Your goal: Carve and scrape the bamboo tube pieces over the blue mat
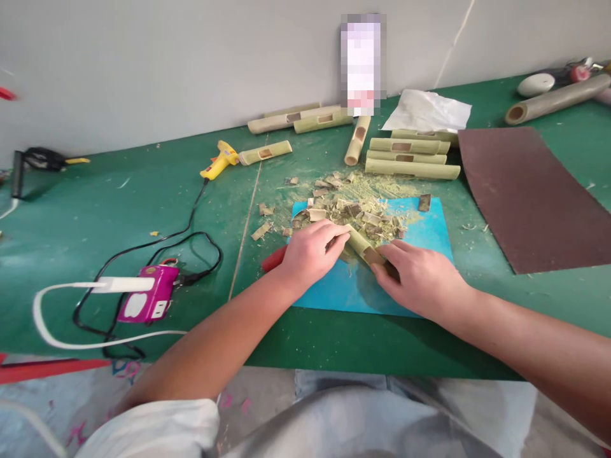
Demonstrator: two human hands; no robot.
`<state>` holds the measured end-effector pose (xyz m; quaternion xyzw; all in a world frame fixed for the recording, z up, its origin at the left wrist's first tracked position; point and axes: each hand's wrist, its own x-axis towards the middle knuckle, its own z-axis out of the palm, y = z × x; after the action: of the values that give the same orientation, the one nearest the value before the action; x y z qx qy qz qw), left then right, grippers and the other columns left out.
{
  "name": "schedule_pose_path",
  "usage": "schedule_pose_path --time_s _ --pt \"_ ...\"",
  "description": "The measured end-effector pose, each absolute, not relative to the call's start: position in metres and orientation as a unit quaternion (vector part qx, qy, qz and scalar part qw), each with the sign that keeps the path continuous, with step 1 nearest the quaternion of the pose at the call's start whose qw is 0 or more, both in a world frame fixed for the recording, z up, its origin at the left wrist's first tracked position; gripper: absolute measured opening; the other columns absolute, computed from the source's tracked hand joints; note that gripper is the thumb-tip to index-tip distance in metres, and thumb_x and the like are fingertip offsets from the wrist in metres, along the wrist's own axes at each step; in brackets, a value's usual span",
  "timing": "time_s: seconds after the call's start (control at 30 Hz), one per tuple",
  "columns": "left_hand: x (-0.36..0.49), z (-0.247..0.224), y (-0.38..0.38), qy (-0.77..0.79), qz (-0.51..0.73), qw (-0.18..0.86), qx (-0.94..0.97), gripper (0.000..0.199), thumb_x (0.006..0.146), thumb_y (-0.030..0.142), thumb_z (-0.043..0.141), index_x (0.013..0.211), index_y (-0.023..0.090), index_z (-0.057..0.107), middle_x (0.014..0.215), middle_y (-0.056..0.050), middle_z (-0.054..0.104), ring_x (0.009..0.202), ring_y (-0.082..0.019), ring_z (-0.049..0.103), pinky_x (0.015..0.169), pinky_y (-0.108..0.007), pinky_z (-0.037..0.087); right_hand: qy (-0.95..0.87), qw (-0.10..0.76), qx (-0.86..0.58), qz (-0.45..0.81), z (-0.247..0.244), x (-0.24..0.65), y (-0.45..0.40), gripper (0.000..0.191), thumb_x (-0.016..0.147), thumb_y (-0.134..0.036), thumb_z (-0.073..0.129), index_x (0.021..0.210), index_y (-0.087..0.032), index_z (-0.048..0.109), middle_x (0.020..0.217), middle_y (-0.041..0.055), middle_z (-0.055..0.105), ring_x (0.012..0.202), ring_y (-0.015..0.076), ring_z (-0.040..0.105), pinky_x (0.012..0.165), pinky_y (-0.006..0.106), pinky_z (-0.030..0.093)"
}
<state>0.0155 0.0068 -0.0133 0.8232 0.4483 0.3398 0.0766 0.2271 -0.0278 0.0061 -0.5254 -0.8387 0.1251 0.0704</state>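
Observation:
A short bamboo tube (pixel 360 242) with a rectangular notch lies slantwise over a blue sheet (pixel 317 298). My left hand (pixel 312 249) is closed at the tube's far end, fingertips pressed on it. Round the near end, by the notch, my right hand (pixel 417 270) is wrapped, thumb and fingers on either side. A red, rounded object (pixel 273 259) sticks out from behind my left hand; most of it is hidden, and I cannot tell whether the hand touches it. Bamboo chips and shavings (pixel 367 213) are heaped just beyond both hands.
Notched bamboo tubes (pixel 413 170) lie stacked behind the chips. To the right is a brown sheet (pixel 534 197). Leftward are a yellow glue gun (pixel 219 161), its black cord and a magenta power strip (pixel 149 292). A blurred-out phone-like screen (pixel 363 63) leans against the wall.

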Motion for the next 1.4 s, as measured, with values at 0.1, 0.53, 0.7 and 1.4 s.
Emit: schedule_pose_path --time_s 0.1,0.53,0.7,1.4 --pt "0.0180 -0.0133 0.0055 0.419 0.336 0.088 0.839 0.016 0.095 0.022 0.054 0.094 0.015 0.069 0.082 -0.005 0.070 0.076 -0.013 0.066 0.072 -0.024 0.053 -0.837 0.068 -0.528 0.129 0.0059 0.2268 -0.0278 0.029 0.093 -0.036 0.040 0.087 -0.017 0.062 0.083 0.0045 0.063 0.063 0.0131 0.054 0.052 0.029 0.022" --pt "0.0181 -0.0154 0.0065 0.372 0.286 0.011 0.883 0.020 0.097 0.019 0.048 0.095 0.013 0.067 0.080 -0.006 0.067 0.076 -0.014 0.064 0.072 -0.025 0.053 -0.834 0.047 -0.535 0.125 0.0076 0.2251 -0.0279 0.028 0.093 -0.036 0.040 0.085 -0.017 0.059 0.083 0.0041 0.062 0.065 0.0143 0.055 0.053 0.029 0.021" --pt "0.0194 -0.0134 0.0033 0.360 0.268 -0.014 0.894 0.023 0.098 0.021 0.045 0.093 0.014 0.066 0.079 -0.005 0.067 0.074 -0.014 0.064 0.071 -0.025 0.053 -0.836 0.041 -0.532 0.130 0.0065 0.2261 -0.0293 0.028 0.094 -0.036 0.040 0.086 -0.018 0.060 0.083 0.0039 0.062 0.064 0.0140 0.054 0.053 0.030 0.021" --pt "0.0175 -0.0140 0.0040 0.387 0.267 -0.021 0.882 0.025 0.099 0.021 0.043 0.088 0.014 0.065 0.075 -0.004 0.063 0.070 -0.013 0.061 0.066 -0.024 0.050 -0.846 0.067 -0.516 0.115 0.0036 0.2250 -0.0291 0.029 0.095 -0.035 0.041 0.086 -0.017 0.062 0.079 0.0039 0.060 0.059 0.0121 0.050 0.053 0.029 0.022"
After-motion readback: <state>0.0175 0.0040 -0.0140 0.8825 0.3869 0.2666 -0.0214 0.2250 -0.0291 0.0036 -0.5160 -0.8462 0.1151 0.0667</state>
